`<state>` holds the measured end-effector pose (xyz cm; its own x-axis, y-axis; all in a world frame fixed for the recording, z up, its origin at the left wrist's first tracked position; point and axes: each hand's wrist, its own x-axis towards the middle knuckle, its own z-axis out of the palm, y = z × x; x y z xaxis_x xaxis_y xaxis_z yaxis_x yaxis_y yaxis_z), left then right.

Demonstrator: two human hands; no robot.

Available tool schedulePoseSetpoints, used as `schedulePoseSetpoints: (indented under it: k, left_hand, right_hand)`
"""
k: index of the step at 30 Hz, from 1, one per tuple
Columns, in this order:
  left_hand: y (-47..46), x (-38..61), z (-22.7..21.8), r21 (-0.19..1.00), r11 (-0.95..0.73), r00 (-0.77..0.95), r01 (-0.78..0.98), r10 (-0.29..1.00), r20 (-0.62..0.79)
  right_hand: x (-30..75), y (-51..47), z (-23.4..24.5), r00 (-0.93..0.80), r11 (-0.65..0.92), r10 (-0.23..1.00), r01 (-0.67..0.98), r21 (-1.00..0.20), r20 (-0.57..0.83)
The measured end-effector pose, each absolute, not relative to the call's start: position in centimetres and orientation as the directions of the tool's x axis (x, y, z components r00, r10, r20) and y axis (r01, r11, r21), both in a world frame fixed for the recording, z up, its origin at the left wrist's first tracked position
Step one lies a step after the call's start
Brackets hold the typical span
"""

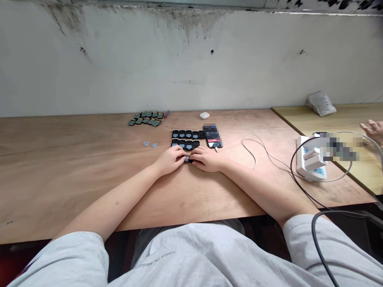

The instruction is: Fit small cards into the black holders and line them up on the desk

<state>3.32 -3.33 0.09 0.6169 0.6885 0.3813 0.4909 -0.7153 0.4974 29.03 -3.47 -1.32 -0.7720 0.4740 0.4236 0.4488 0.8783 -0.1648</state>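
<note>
My left hand point(171, 161) and my right hand point(208, 158) meet at the middle of the table, fingers bent and closed in on one small black housing with a blue pad point(187, 158). Fingers of both hands touch it from either side and cover most of it. Just beyond them lie two rows of similar black housings point(182, 134), most with a blue pad inside. Left of these, two little groups of loose light-blue pads point(146, 143) rest on the wood. Farther back are several green circuit boards point(146, 114) in two rows.
A screwdriver point(166, 114) lies beside the boards. Right of the housings is a phone point(213, 137) with a white cable; a white case point(204, 115) sits behind. A power strip point(311, 163) with cables stands at right, near another person's hand point(374, 130).
</note>
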Motion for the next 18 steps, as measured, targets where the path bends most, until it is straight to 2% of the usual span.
schedulePoseSetpoints:
  k: [7, 18]
  left_hand:
    - [-3.0, 2.8, -0.1, 0.331, -0.848, 0.737, 0.414, 0.526, 0.425]
    - [-2.3, 2.1, 0.2, 0.320, -0.863, 0.779, 0.392, 0.496, 0.384]
  right_hand:
    - [29.0, -3.4, -1.2, -0.768, 0.877, 0.479, 0.444, -0.185, 0.426]
    - [29.0, -3.4, -1.0, -0.762, 0.880, 0.474, 0.433, -0.196, 0.442]
